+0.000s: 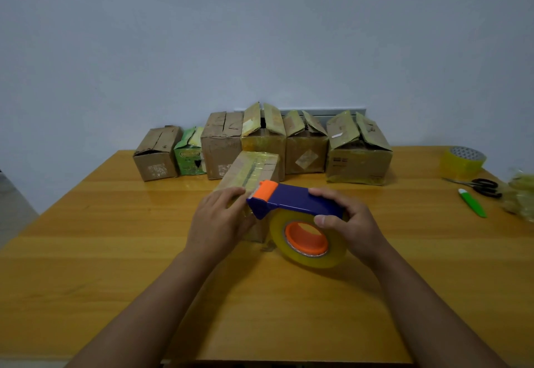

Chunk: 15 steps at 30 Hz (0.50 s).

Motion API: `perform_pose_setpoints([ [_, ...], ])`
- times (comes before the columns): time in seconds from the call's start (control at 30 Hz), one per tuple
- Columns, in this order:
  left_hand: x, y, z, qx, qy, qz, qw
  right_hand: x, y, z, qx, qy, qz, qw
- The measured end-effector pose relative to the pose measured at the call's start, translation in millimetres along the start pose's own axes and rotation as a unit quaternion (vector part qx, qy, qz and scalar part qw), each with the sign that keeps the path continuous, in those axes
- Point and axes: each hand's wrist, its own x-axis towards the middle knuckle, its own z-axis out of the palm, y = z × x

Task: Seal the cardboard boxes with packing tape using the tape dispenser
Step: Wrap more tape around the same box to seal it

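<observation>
A small cardboard box (250, 169) with glossy tape along its top seam lies in the middle of the wooden table (115, 252). My left hand (222, 217) presses flat on its near end and side. My right hand (351, 221) grips the blue and orange tape dispenser (294, 201), which carries a roll of clear yellowish tape (309, 242). The dispenser's orange front end rests against the near top edge of the box, beside my left fingers. Behind it, several more cardboard boxes (358, 151) stand in a row along the wall, some with flaps up.
A small green carton (190, 155) stands in the box row. At the far right lie a spare tape roll (463, 162), black scissors (482, 186), a green utility knife (472, 203) and a crumpled wad of tape (520, 194).
</observation>
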Motion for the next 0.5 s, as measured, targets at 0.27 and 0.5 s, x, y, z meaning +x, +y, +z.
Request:
perform_pose_setpoints([
  [0.27,0.8,0.2,-5.2,-0.010,0.002,-0.015,1.000,-8.5,-5.0,-22.1,-0.044,-0.019,0.011,0.999],
  [0.5,3.1,4.1,-2.9,-0.012,0.008,-0.034,0.999,-18.3,-9.2,-42.5,-0.122,-0.062,0.017,0.990],
])
